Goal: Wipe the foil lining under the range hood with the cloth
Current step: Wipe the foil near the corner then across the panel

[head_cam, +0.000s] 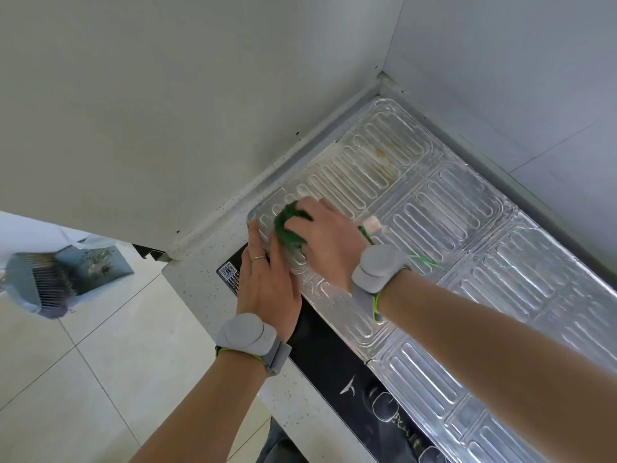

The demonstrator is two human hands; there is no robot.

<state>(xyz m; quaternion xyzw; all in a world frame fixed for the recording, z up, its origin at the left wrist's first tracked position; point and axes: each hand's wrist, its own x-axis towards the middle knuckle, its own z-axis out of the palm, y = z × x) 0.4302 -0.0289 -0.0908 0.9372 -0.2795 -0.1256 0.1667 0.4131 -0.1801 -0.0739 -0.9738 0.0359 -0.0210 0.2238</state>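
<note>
A silver embossed foil lining (467, 228) covers the counter surface along the wall, with yellowish grease stains near its far corner. My right hand (329, 243) presses a green cloth (287, 225) onto the foil's near-left corner, fingers curled over it. My left hand (267, 279) lies flat, fingers together, on the foil's left edge, right beside the cloth and holding nothing. Both wrists wear grey bands.
A black glass cooktop (350, 379) with a QR label sits under the foil's front edge. A speckled white counter (200, 289) borders it. White walls meet in the corner (380, 78). A grey dustpan and brush (56, 279) stand on the tiled floor at left.
</note>
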